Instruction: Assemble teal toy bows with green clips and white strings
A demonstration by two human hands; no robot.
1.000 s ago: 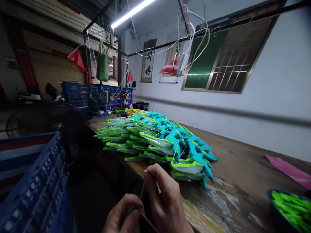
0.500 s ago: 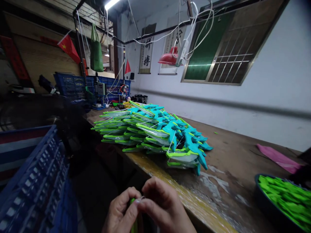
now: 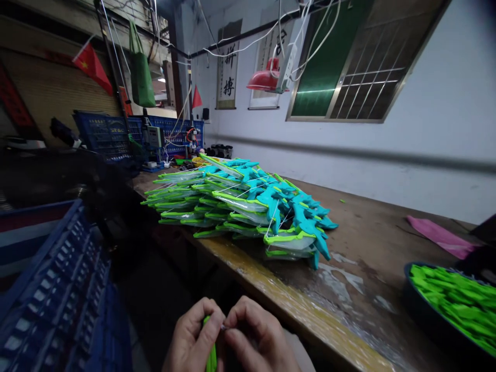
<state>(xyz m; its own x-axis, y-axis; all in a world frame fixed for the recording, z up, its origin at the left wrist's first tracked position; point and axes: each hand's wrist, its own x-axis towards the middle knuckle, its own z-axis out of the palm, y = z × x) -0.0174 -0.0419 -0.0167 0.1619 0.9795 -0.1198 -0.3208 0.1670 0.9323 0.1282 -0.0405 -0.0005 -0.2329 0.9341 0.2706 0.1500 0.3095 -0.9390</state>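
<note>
At the bottom centre, my left hand (image 3: 194, 338) is closed on a bright green plastic piece (image 3: 211, 356), its thumb and forefinger pressed near the piece's upper end. Beside it, my right hand (image 3: 258, 336) pinches at something thin and pale, perhaps string, between the two hands; its fingertips almost meet those of the left. Beyond the hands, a heap of toy-like green and turquoise pieces (image 3: 248, 199) with white strings and clear plastic lies on the brown table (image 3: 372, 227), partly over its near edge.
A dark tub (image 3: 420, 310) of green pieces stands at the right, with a pink cloth (image 3: 442, 236) behind it. Blue crates (image 3: 73, 289) are stacked at the left. A red lamp (image 3: 265, 80) hangs above the table.
The whole view has shifted slightly, so the background sits higher and further left. My right thumb and fingers have drawn slightly down and apart from the left hand's fingertips.
</note>
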